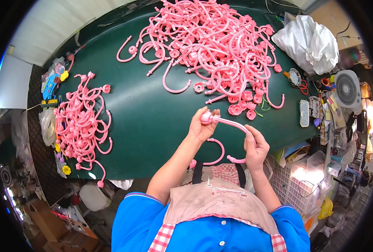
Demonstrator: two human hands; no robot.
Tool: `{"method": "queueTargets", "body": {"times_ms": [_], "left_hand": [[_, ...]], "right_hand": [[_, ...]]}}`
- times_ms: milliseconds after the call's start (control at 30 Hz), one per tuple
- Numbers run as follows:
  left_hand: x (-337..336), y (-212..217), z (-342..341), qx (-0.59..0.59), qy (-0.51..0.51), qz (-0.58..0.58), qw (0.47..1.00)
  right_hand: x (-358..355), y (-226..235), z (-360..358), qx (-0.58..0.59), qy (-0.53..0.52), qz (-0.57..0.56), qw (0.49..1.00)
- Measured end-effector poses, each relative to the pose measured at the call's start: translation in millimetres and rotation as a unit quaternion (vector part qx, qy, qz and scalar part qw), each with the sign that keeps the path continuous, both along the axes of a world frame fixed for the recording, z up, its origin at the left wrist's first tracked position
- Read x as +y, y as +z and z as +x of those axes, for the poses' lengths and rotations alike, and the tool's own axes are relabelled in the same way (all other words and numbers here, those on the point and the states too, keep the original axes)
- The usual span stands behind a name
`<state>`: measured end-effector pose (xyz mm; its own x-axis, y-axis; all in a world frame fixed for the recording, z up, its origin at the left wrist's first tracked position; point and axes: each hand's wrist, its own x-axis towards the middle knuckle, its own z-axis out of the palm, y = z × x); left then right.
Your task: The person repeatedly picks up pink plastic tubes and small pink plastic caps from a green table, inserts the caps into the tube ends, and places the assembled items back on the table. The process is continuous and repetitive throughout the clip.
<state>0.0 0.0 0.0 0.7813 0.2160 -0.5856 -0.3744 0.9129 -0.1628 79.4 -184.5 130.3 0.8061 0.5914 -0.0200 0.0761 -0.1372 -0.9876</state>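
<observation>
Nearest the camera, a blue shirt and a stained apron fill the lower frame, and both forearms rise from there to the near edge of the green table. The left hand is closed around the flower-shaped end of a pink curved tube, and the right hand grips the same tube further along its bend, so the piece spans between the two fists just above the table edge; holding it at both ends seems meant to steady it while the flower cap is pressed on. A second pink hook hangs below the hands, though I cannot tell which fingers carry it. At twelve o'clock from the hands lies the big pile of loose pink tubes, with loose flower caps scattered at its near side within easy reach. At nine o'clock, well apart, a smaller pile lies bunched on the table's left edge, seemingly sorted away from the raw stock. At two o'clock sit a white bag, scissors and a small fan; at four o'clock a white crate. Bare table lies between the hands and either pile.
</observation>
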Motion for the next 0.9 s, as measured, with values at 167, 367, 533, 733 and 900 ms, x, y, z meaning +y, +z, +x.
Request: {"method": "queueTargets", "body": {"times_ms": [167, 367, 533, 733, 900], "left_hand": [[-4, 30, -6, -0.116, -0.044, 0.018, 0.992], [21, -16, -38, -0.114, -0.115, 0.166, 0.973], [74, -39, -94, 0.095, -0.477, 0.611, 0.624], [96, -38, 42, 0.334, -0.262, 0.849, 0.314], [115, -80, 78, 0.356, -0.324, 0.845, 0.232]], "right_hand": [[11, -6, -13, 0.024, -0.026, 0.034, 0.999], [10, -56, -17, 0.192, 0.062, 0.044, 0.978], [53, -131, 97, 0.213, -0.088, -0.073, 0.970], [121, -196, 215, 0.081, -0.122, -0.190, 0.971], [119, -113, 182, 0.130, -0.049, 0.006, 0.990]]}}
